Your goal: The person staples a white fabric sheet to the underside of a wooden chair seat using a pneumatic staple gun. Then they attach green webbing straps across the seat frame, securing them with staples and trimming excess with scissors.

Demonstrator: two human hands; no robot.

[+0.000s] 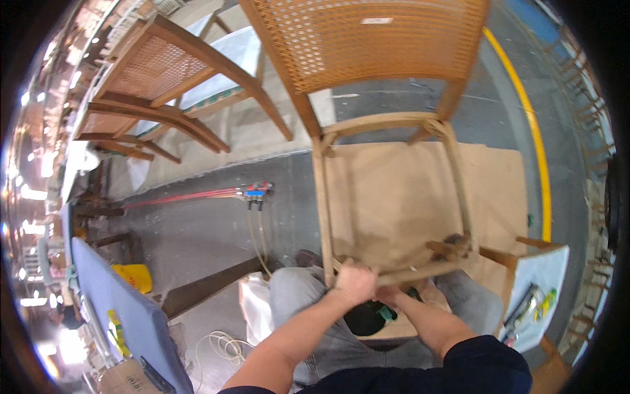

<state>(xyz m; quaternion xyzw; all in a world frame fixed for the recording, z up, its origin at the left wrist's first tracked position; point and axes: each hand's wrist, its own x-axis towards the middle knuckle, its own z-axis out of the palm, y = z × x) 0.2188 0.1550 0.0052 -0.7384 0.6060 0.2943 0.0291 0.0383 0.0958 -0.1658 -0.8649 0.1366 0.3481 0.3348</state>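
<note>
Chair frame (387,197) front rail gripped by left hand (355,281) fingers; right hand (388,295) beneath, grip unclear.

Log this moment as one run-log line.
left hand: gripping chair frame front rail | right hand: under rail, partly hidden, grip unclear | cane backrest: upright

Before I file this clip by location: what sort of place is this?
Probably a furniture workshop or factory floor. The left hand grips an unfinished wooden chair frame with a cane back, more cane-backed chairs stand nearby, and a yellow line marks the concrete floor.
</note>
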